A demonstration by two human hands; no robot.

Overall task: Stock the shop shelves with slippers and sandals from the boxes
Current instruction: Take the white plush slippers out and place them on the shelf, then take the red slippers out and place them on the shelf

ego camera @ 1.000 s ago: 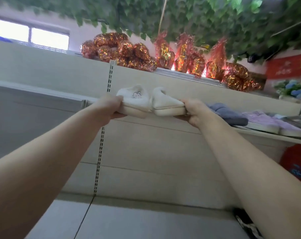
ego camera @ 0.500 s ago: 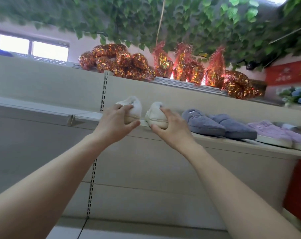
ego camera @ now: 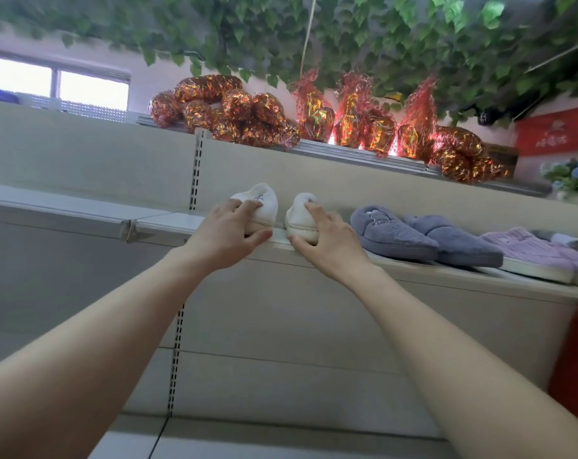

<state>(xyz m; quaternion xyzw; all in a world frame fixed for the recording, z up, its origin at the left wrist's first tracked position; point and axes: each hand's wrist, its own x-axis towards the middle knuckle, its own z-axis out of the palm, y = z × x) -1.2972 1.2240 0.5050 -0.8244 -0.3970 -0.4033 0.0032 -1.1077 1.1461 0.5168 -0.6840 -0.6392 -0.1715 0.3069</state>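
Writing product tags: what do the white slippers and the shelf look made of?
White slippers: fuzzy plush fabric uppers, matte, over a smooth cream sole that looks like rubber or foam. Shelf: probably painted sheet metal, judging by its thin folded edge and slight sheen.

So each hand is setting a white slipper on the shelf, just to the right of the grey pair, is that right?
Not quite. The head view shows the white slippers to the left of the grey pair, not the right. The rest holds: the left hand and the right hand each rest on one white slipper on the shelf.
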